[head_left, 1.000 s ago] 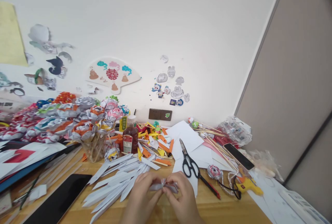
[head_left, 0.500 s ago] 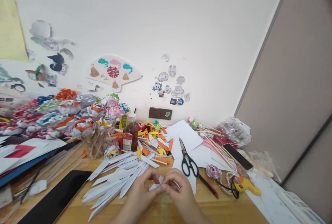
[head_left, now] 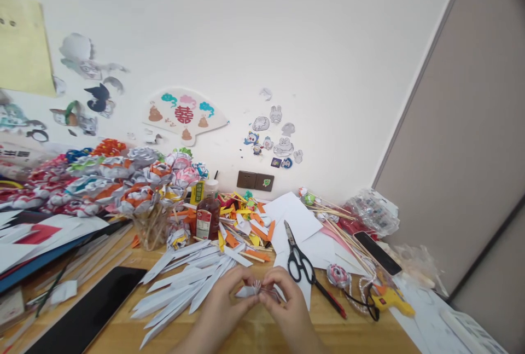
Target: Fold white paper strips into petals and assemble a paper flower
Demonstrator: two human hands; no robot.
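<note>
Over the front middle of the wooden table, both hands pinch one small folded piece of white paper (head_left: 246, 291). My left hand (head_left: 227, 298) grips its left side between thumb and fingertips. My right hand (head_left: 287, 296) is closed on its right end, where the fingers partly cover it. Thin pleats or layers show at the paper's middle; its exact form is too small to tell. Just left of my left hand lies a fan of long folded white paper strips (head_left: 172, 302). Black-handled scissors (head_left: 301, 263) rest on white sheets (head_left: 292, 217) beyond my right hand.
A black tablet-like slab (head_left: 88, 310) lies at front left. Paper flowers (head_left: 137, 198) crowd the back left beside a bottle (head_left: 208, 214). Orange and yellow paper pieces (head_left: 246, 222) are heaped at the back. At right are a phone (head_left: 377, 253) and a yellow glue gun (head_left: 394, 300).
The fingertips have parted slightly at the top, and more of the white paper shows between my hands. The whole view has shifted a little, so things appear farther right.
</note>
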